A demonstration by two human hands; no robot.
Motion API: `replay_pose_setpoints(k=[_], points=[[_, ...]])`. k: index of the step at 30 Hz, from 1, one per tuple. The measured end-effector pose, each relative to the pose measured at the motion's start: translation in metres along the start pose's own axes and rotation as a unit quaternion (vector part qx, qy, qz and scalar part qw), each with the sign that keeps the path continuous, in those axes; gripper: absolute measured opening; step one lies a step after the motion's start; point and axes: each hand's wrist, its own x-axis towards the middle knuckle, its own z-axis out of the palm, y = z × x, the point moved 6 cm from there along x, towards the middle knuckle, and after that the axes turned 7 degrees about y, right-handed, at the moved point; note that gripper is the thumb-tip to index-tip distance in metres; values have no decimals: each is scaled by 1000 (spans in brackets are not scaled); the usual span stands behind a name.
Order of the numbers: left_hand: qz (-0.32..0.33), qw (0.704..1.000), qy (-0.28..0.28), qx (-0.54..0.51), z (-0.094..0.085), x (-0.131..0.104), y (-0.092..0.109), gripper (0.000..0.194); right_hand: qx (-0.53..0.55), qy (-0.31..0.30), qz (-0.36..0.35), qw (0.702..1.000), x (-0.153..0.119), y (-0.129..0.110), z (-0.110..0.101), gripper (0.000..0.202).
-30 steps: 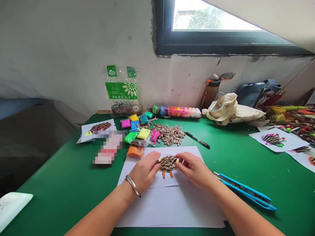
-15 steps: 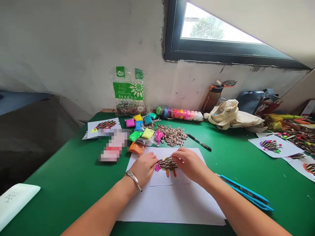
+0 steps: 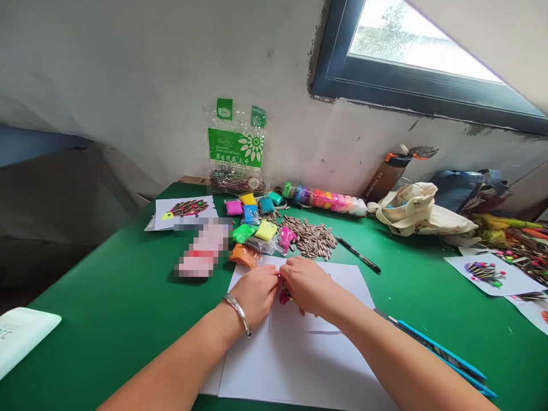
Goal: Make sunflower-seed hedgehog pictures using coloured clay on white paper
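Note:
My left hand [image 3: 256, 292], a silver bangle at its wrist, is closed at the left of a small white sheet. Its fingertips meet those of my right hand [image 3: 307, 286], which is bent over the same spot with its fingers pinched together. What either pinch holds, if anything, is hidden. Beneath the right hand lies a sunflower-seed animal picture; only its pink clay head [image 3: 284, 296] shows plainly, the seed body being covered. The small sheet rests on a larger sheet of white paper [image 3: 295, 371].
Loose sunflower seeds [image 3: 314, 237] and colored clay packets [image 3: 266, 230] lie beyond the paper. A black pen [image 3: 358, 255] is at right, with a blue utility knife [image 3: 445, 348] nearer. A seed bag [image 3: 237, 151] leans against the wall. Finished seed pictures [image 3: 486, 273] lie far right.
My right hand has moved left across the seed body to the pink head and now meets my left fingertips. The view has turned slightly and tilted.

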Motion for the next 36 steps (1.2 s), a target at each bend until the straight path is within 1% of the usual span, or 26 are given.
replay_pose_setpoints(k=[3, 5, 7, 9, 12, 14, 16, 19, 22, 25, 28, 31, 33, 36], points=[[-5, 1000, 3, -2, -1, -1, -1, 31, 22, -16, -38, 999, 0, -3, -1, 14], [-6, 1000, 5, -1, 0, -1, -3, 30, 43, -14, -54, 997, -1, -2, -3, 11], [-7, 1000, 5, 0, 1, -1, -5, 30, 58, -12, -44, 997, -1, 4, -5, 10], [-10, 1000, 4, 2, 2, -2, -7, 29, 65, 0, -17, 998, 0, 14, -6, 11], [-9, 1000, 8, 4, 4, -2, -9, 28, 83, 58, 19, 995, -3, 26, -13, 14], [-1, 1000, 16, 5, 5, -3, -10, 27, 95, 80, 29, 992, -6, 30, -15, 16], [4, 1000, 24, 4, 5, -2, -10, 27, 92, 67, 20, 993, -8, 27, -14, 18], [-1, 1000, 23, -1, 4, 0, -9, 29, 63, 19, 8, 998, -4, 17, -9, 23], [-9, 1000, -2, -18, 2, 3, -6, 32, 25, -37, 14, 999, 5, 8, -5, 17], [-16, 999, -11, -29, 0, 5, -5, 32, 9, -71, -10, 997, 11, 1, -5, 11], [-23, 999, -4, -26, 1, 4, -8, 29, -2, -56, -41, 998, 11, 3, -6, 8], [-23, 1000, -6, -17, 4, 2, -11, 27, -13, -30, -43, 999, 9, 13, -3, 13], [-21, 1000, -3, -7, 5, 2, -11, 27, -13, -30, -42, 999, 9, 19, 2, 14], [-19, 1000, -3, 4, 5, 2, -11, 26, 0, -33, -56, 998, 12, 20, 8, 13]])
